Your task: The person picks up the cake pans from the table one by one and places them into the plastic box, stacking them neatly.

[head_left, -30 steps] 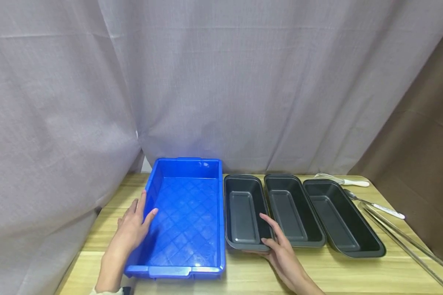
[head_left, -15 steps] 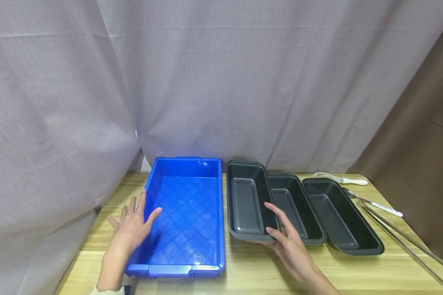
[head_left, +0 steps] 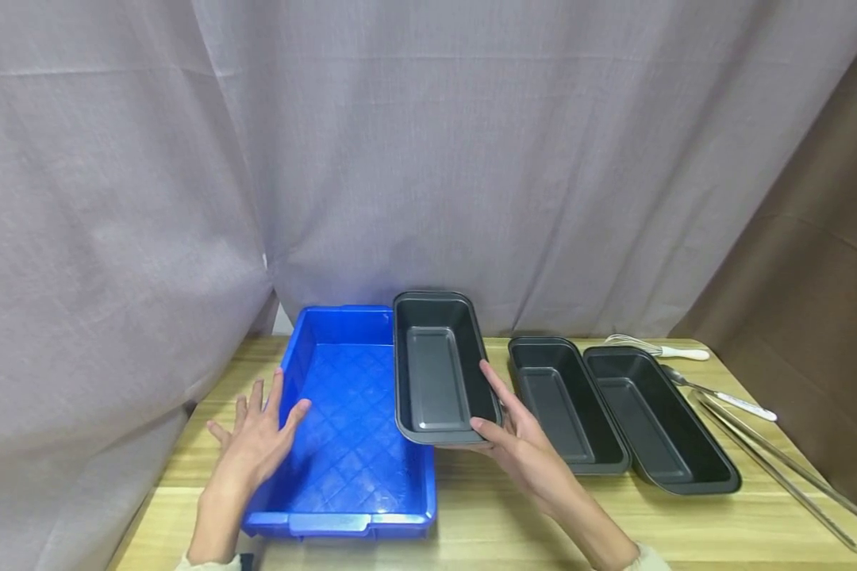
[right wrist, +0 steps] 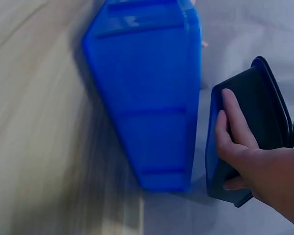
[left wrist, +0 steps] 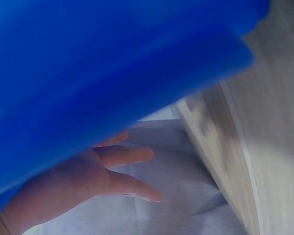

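My right hand (head_left: 524, 444) grips a dark loaf pan (head_left: 439, 373) by its near right corner, thumb over the rim. Seen from the right wrist, its fingers (right wrist: 240, 122) spread under the pan's base (right wrist: 250, 107). The pan is raised and overlaps the right wall of a blue plastic bin (head_left: 350, 412) in the head view. At the bin's left rim rests my left hand (head_left: 250, 444), fingers spread and straight. The left wrist view has this hand (left wrist: 88, 176) beside the bin's wall (left wrist: 137, 78).
Two more dark loaf pans, a middle one (head_left: 560, 404) and a right one (head_left: 660, 420), sit on the wooden table (head_left: 486, 515). Farther right lie a whisk (head_left: 660, 349), a spoon (head_left: 721, 394) and long metal tongs (head_left: 778, 468). Grey curtain (head_left: 471, 159) hangs behind.
The right hand has lifted the leftmost loaf pan off the table and carried it up and left to the bin's right side. The left hand's fingers have spread a little wider.
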A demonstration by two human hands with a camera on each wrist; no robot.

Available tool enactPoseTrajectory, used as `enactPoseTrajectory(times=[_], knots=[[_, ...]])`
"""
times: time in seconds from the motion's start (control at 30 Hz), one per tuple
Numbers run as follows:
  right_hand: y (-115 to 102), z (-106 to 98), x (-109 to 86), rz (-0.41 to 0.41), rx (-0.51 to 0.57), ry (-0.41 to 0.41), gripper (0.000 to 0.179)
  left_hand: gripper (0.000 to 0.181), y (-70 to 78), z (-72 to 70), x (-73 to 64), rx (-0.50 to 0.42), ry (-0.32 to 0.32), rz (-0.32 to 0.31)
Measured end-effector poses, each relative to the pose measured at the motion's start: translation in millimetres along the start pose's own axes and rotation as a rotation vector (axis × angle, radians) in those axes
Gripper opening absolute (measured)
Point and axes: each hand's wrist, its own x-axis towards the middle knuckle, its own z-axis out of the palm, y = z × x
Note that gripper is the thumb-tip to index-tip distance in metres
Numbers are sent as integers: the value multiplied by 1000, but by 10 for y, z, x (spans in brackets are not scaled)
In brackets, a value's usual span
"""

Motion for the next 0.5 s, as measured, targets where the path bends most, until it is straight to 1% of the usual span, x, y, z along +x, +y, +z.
enactPoseTrajectory(times=[0.13,0.37,0.5], knots=[[-23,129,131,21,27,-40,91,84,-1,-2,8,-30,-3,2],[17,345,326,75,147,-160,95,82,-18,-3,17,-42,-6,12],[39,495,391,109,156,-188,95,81,-27,-6,23,-49,-19,9]])
